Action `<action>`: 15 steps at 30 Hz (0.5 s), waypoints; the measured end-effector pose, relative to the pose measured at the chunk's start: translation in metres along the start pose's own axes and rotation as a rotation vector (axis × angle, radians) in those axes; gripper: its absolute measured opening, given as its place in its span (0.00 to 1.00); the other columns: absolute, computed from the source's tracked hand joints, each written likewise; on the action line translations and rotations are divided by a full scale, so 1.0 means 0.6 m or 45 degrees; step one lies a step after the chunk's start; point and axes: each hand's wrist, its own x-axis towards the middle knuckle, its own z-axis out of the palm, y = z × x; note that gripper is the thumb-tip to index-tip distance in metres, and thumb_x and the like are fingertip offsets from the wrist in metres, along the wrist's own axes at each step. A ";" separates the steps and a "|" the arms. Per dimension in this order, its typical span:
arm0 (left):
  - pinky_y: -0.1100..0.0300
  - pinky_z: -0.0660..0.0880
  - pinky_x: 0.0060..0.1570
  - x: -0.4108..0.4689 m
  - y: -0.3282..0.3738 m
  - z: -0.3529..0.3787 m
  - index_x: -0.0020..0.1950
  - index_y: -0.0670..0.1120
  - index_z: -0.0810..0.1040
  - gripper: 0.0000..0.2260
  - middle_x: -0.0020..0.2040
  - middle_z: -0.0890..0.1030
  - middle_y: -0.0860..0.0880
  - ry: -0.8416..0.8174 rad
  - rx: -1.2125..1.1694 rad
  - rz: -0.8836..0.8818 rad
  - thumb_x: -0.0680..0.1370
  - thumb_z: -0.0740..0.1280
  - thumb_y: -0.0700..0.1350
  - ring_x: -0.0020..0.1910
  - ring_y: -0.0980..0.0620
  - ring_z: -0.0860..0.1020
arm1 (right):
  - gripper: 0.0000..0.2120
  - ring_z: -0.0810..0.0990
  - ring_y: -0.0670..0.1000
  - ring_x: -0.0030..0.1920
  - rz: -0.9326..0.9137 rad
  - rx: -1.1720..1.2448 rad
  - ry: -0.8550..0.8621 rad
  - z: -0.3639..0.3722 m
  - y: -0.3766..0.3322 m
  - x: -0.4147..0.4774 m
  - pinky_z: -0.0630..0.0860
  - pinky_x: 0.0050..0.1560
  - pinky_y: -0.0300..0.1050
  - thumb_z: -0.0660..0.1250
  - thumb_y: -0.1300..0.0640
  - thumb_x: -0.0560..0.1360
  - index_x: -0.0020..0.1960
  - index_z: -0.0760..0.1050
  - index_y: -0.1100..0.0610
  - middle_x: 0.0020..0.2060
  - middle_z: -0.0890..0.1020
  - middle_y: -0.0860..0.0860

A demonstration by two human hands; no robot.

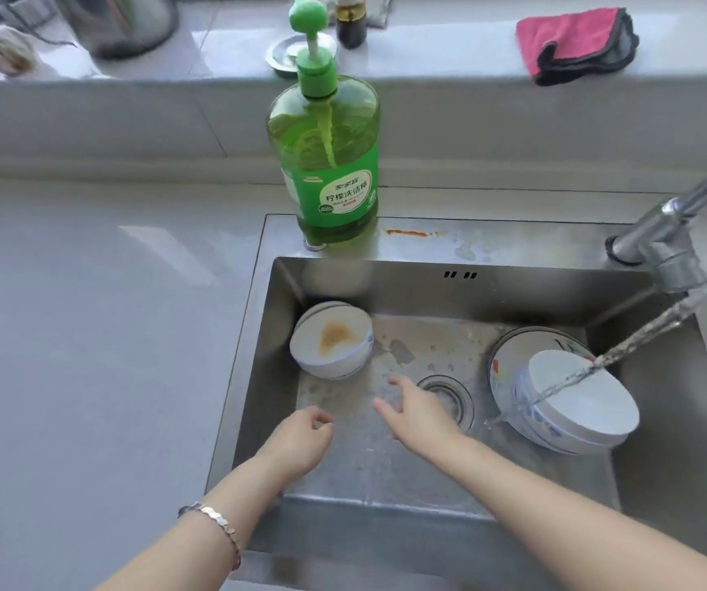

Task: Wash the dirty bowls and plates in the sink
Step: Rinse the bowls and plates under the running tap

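A steel sink (pixel 437 287) holds two groups of dishes. At the back left a white bowl (pixel 332 343) with a brown food stain is tilted against the wall, with a plate behind it. On the right a clean-looking white bowl (pixel 577 407) leans on a patterned plate (pixel 509 356), and water from the faucet (pixel 663 245) streams onto it. My left hand (pixel 300 441) hovers over the sink's front left with fingers curled, holding nothing. My right hand (pixel 420 413) is over the sink floor beside the drain (pixel 449 394), fingers spread and pointing toward the stained bowl.
A green dish-soap pump bottle (pixel 326 159) stands on the sink's back rim. A grey counter (pixel 87 313) lies to the left. On the ledge behind are a pink and grey cloth (pixel 573 42), a dark bottle (pixel 350 23) and a metal pot (pixel 125 19).
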 end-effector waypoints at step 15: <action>0.61 0.72 0.50 0.025 -0.029 -0.068 0.62 0.49 0.73 0.13 0.56 0.79 0.48 0.041 0.033 0.224 0.79 0.58 0.46 0.53 0.51 0.77 | 0.25 0.77 0.66 0.56 0.472 1.255 0.170 0.063 -0.077 0.095 0.80 0.31 0.46 0.57 0.65 0.78 0.72 0.56 0.51 0.67 0.68 0.59</action>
